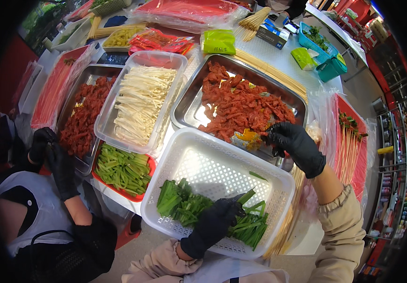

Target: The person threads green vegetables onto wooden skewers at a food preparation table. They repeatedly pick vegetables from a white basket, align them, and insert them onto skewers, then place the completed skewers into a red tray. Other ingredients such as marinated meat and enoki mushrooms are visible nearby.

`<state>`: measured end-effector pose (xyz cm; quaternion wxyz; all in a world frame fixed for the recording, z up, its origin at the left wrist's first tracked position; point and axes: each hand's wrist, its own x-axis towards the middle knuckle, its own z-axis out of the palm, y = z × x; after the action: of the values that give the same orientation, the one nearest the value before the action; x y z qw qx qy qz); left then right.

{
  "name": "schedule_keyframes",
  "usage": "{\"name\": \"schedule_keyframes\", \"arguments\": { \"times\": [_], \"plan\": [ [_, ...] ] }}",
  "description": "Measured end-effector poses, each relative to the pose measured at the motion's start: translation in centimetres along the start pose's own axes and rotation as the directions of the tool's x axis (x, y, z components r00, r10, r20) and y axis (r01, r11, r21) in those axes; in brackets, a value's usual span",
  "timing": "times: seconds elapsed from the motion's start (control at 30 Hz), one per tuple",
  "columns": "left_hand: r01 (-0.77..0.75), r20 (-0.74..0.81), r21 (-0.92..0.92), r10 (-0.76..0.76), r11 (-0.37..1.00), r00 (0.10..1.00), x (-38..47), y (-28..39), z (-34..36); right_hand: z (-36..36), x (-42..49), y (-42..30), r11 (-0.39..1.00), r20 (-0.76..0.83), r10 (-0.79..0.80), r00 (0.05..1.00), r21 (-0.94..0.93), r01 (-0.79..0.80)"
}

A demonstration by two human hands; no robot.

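Observation:
My left hand (221, 217), in a black glove, is in the white perforated plastic basket (288, 184) over cut green leafy stalks (185, 205); a piece of green stalk (246, 195) shows at its fingertips. At the near right corner of the steel tray (182, 109), my right hand (292, 141), also black-gloved, has bent fingers at the edge of the red marinated meat strips (246, 102). Whether those fingers hold meat cannot be made out. On the right, a red tray (362, 169) lined with clear plastic bears skewers (346, 146) with green and dark pieces at their far ends.
A co-worker's gloved hands (53, 152) are at the left, beside another meat tray (86, 116). Between us stand a plastic box of enoki mushrooms (143, 102) and a red basket of cut green stalks (122, 171). Bamboo skewers (274, 72) lie behind the steel tray.

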<state>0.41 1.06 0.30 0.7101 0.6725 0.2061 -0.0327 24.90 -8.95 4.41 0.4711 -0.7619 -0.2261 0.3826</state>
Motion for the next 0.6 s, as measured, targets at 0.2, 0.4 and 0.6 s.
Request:
{"name": "schedule_keyframes", "arguments": {
  "times": [0.2, 0.4, 0.6],
  "plan": [
    [0.016, -0.036, 0.042, -0.014, 0.999, 0.999, 0.0, -0.7, 0.2, 1.6, -4.7, -0.5, 0.997, 0.010, -0.078, 0.997, -0.007, 0.078],
    [0.006, -0.104, -0.018, -0.008, 1.000, 0.995, 0.0, 0.0, 0.4, 4.7, -9.3, -0.1, 0.955, 0.106, -0.086, 0.991, 0.291, 0.052],
    [0.042, -0.097, 0.025, -0.039, 0.999, 0.995, -0.4, -0.1, 0.5, 9.0, -11.5, 2.1, 0.962, -0.063, -0.028, 0.998, 0.269, 0.044]
  ]
}}
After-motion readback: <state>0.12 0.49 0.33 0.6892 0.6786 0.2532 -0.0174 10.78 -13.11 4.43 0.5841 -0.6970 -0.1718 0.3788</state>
